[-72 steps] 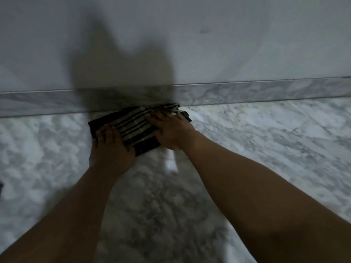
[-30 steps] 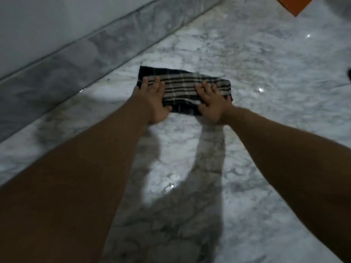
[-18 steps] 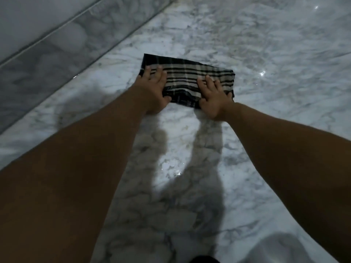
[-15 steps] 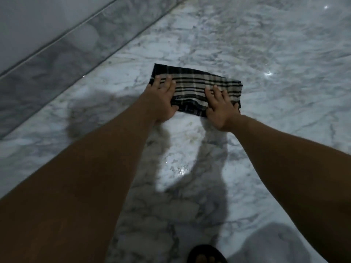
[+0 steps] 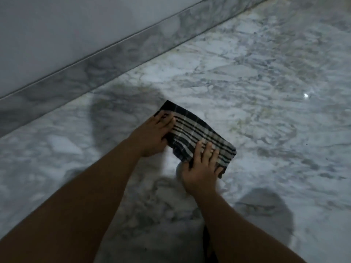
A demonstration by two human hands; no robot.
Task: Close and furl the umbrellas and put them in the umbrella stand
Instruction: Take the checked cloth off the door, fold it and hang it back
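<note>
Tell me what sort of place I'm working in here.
Probably an indoor room or hallway, at floor level. A polished marble floor meets a plain wall along a marble skirting, and both hands press a folded checked cloth flat on the floor.

folded cloth (image 5: 197,133) on floor (image 5: 266,73) | wall (image 5: 57,25) behind-left | hands apparently on cloth ends

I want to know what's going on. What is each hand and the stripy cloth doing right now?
Striped cloth: folded, lying flat on the marble floor.
Left hand: fingers straight, pressing the cloth's left end.
Right hand: fingers spread, pressing the cloth's right end.
</note>
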